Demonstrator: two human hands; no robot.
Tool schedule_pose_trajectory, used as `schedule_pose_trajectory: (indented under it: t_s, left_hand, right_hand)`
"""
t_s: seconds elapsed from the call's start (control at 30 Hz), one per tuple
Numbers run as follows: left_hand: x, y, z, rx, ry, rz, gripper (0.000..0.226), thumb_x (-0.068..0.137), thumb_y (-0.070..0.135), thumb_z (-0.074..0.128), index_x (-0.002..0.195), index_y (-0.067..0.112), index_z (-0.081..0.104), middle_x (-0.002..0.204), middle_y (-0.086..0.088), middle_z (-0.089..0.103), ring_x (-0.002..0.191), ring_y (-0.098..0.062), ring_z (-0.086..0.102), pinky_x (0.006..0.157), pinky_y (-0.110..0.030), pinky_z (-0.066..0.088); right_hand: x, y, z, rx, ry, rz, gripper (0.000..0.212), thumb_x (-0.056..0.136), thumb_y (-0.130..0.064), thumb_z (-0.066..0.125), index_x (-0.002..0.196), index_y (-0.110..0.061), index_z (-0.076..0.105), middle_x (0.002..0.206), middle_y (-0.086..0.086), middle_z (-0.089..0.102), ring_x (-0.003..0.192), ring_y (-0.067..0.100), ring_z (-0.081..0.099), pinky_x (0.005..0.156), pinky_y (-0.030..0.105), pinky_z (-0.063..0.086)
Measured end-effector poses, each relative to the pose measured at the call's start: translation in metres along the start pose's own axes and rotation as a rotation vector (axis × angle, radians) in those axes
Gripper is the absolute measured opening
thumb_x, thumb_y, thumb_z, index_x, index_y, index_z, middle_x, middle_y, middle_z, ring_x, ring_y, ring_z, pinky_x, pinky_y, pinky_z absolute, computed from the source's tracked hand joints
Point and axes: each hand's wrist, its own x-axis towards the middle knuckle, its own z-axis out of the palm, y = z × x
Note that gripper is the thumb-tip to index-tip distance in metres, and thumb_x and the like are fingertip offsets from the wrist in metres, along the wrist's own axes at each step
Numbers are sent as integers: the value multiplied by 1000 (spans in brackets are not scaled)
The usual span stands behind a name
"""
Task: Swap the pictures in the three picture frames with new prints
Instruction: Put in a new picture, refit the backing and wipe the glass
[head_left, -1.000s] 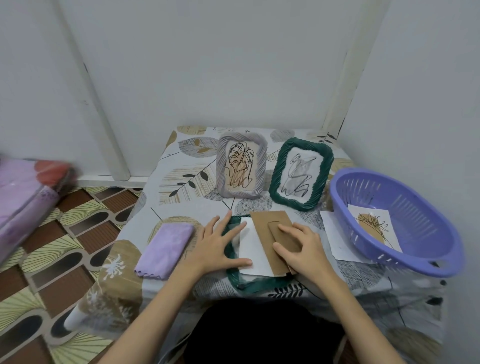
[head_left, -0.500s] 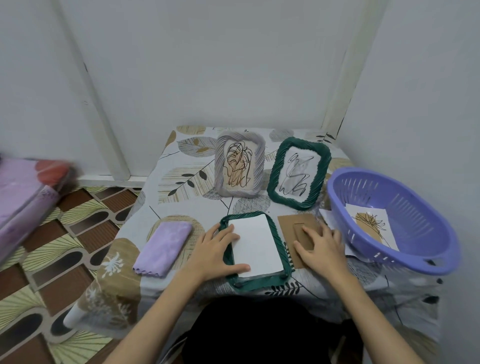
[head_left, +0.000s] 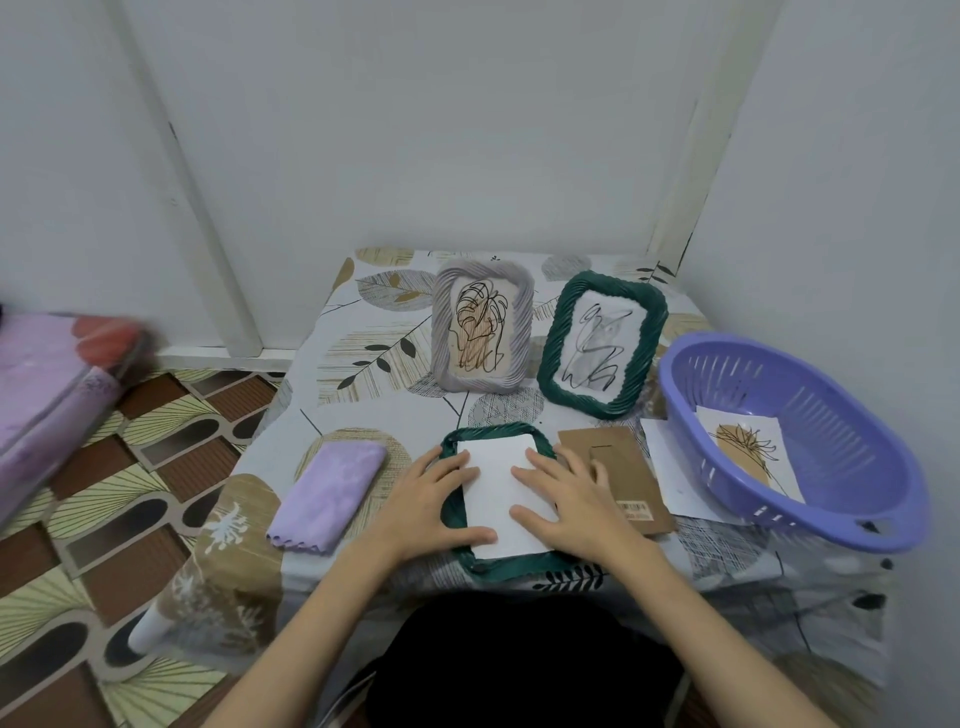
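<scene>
A dark green frame (head_left: 524, 565) lies face down at the table's front edge, with a white print (head_left: 496, 488) lying in its back, blank side up. My left hand (head_left: 423, 506) rests on the frame's left rim, fingers and thumb touching the print. My right hand (head_left: 569, 501) lies flat on the print's right side. The brown cardboard backing (head_left: 626, 470) lies just right of the frame. A grey frame (head_left: 483, 325) and a second green frame (head_left: 602, 343) stand upright at the back, each with a line drawing.
A purple plastic basket (head_left: 810, 441) at the right holds one print (head_left: 748, 449), and a white sheet (head_left: 660, 457) lies partly under it. A folded lilac cloth (head_left: 330, 493) lies left of the frame. Walls close in behind and to the right.
My right hand set the cardboard backing down to the right of the frame, then came back onto the white print. My left hand stayed at the frame's left side.
</scene>
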Motion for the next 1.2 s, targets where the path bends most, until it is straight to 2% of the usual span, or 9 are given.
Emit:
schedule_pose_trajectory:
  t_s: [0.2, 0.33, 0.57, 0.63, 0.73, 0.8, 0.87, 1.1, 1.2]
  left_hand:
    - [0, -3, 1, -89, -14, -4, 126, 36, 100, 28, 135, 24, 43, 151, 7, 28, 143, -16, 9, 118, -33, 10]
    - [0, -2, -1, -79, -28, -2, 131, 35, 100, 27, 140, 22, 38, 151, 8, 27, 143, -15, 8, 118, -33, 10]
    - [1, -1, -3, -47, -74, -8, 138, 31, 102, 20, 143, 22, 32, 153, 9, 21, 143, -16, 4, 119, -34, 7]
    - [1, -1, -4, -50, -86, -11, 139, 30, 102, 21, 143, 23, 31, 153, 10, 20, 143, -15, 3, 119, -34, 7]
    - [1, 0, -5, -58, -96, -13, 139, 29, 102, 22, 143, 22, 31, 153, 10, 20, 143, -15, 3, 119, -35, 7]
    - [1, -1, -6, -60, -93, -8, 139, 30, 102, 22, 143, 22, 31, 153, 10, 20, 143, -15, 3, 119, -35, 7]
    - [1, -2, -4, -55, -87, -2, 138, 31, 102, 23, 143, 21, 31, 153, 10, 20, 143, -15, 3, 119, -35, 7]
    - [1, -3, -2, -67, -64, 2, 136, 33, 102, 25, 142, 22, 33, 153, 10, 22, 143, -14, 4, 119, -34, 7]
    - [1, -3, -2, -66, -60, 5, 134, 34, 102, 25, 142, 23, 33, 153, 11, 22, 143, -14, 4, 119, -34, 7]
  right_hand:
    - [7, 0, -4, 54, -9, -14, 46, 91, -47, 42, 135, -36, 36, 155, -12, 13, 143, 15, -1, 112, 58, 0]
    - [7, 0, -2, 55, -16, 5, 52, 91, -48, 41, 140, -34, 30, 155, -13, 11, 143, 14, -2, 113, 56, -1]
    - [6, -1, -2, 72, 0, 27, 51, 91, -48, 41, 139, -32, 33, 155, -11, 13, 143, 13, -1, 115, 53, 0]
    - [4, 3, -7, 81, 108, 111, 51, 92, -49, 39, 139, -28, 34, 154, -7, 19, 142, 15, 9, 113, 49, 9]
    - [-5, 20, -16, -13, 300, 386, 57, 92, -50, 37, 136, -13, 38, 148, 7, 29, 134, 24, 25, 105, 45, 25]
    - [-12, 31, -17, -90, 252, 504, 65, 89, -56, 39, 133, -8, 40, 149, 12, 26, 134, 27, 26, 105, 45, 28]
    - [-15, 39, -12, -89, 198, 529, 70, 86, -61, 41, 132, -7, 42, 150, 13, 24, 134, 28, 25, 106, 44, 28]
    - [-17, 43, -14, 157, 363, 519, 61, 82, -47, 58, 129, -8, 49, 144, 12, 35, 131, 28, 29, 108, 41, 28]
    - [-19, 41, -24, 345, 480, 478, 59, 82, -43, 62, 128, -8, 49, 140, 9, 38, 126, 25, 38, 105, 40, 33]
